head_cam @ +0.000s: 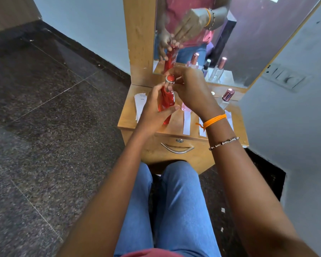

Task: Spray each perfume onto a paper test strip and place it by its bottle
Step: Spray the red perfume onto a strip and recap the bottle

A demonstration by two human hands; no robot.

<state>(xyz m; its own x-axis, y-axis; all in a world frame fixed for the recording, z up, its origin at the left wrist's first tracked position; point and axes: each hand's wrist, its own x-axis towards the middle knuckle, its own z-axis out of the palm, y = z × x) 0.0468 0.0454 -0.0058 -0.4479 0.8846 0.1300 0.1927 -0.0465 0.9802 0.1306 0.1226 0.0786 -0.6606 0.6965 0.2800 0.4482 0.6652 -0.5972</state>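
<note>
A tall red perfume bottle (166, 102) is held above the small wooden dressing table (130, 121). My left hand (154, 110) grips its body. My right hand (191, 91) pinches its red cap with a silver rim (170, 79) at the bottle's top. Behind my right hand stands a pink bottle (185, 107), mostly hidden, and a clear bottle with a rose metallic cap (228, 95) stands at the right. White paper strips lie in front of them: one (186, 123) below the pink bottle, another (202, 127) to its right, and one (230, 120) by my wrist.
A pile of unused white strips (140, 104) lies on the table's left edge. A mirror (230, 34) rises behind the table and reflects the bottles and hands. A drawer with a metal handle (177, 148) faces my knees. A wall switch plate (283, 76) is on the right.
</note>
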